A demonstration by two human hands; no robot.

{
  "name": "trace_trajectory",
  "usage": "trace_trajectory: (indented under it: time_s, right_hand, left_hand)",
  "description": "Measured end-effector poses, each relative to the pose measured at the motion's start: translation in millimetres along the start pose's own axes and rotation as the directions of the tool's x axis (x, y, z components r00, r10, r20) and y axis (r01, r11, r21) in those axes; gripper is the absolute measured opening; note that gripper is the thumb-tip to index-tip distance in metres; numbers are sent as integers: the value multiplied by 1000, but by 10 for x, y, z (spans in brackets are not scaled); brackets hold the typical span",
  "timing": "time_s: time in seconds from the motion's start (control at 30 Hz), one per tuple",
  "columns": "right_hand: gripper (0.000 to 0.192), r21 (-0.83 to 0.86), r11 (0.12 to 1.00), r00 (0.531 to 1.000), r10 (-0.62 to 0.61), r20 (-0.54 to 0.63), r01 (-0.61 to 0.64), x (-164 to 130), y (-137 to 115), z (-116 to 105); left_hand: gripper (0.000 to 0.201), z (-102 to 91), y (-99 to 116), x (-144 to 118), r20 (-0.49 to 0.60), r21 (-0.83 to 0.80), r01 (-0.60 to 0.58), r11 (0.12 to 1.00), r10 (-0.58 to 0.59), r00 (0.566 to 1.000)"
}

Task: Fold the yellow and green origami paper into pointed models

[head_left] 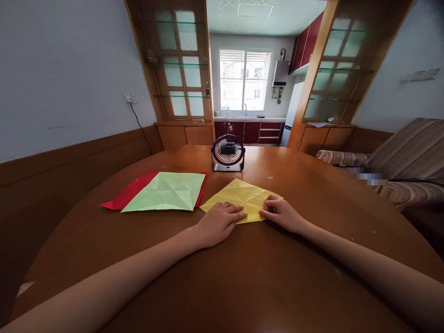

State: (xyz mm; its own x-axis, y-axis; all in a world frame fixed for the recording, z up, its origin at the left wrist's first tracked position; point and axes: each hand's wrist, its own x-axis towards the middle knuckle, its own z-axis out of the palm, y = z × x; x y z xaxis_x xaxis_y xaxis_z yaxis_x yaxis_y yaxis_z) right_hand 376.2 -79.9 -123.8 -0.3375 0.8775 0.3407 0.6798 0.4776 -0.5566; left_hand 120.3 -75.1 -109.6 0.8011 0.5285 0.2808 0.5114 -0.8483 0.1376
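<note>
A creased yellow paper sheet [243, 194] lies on the round wooden table [243, 277] in front of me. My left hand [218, 222] rests flat on its near left edge, fingers pointing right. My right hand [280, 213] presses on the sheet's near right corner, fingertips bent onto the paper. The two hands nearly meet at the sheet's front edge. To the left lies a creased green sheet [168, 190] on top of a red sheet [126, 194].
A small purple desk fan [228, 152] stands at the table's far side, behind the papers. A striped sofa [409, 157] is to the right. Wood-panelled walls, glass cabinets and a kitchen doorway lie beyond the table.
</note>
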Motion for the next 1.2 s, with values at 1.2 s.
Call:
trace_trajectory:
  time_s: [1.2]
  right_hand:
    - [7, -201, 962, 969, -212, -123, 185, -72, -96, -8]
  left_hand:
    - [23, -89, -84, 223, 34, -36, -36, 999, 37, 999]
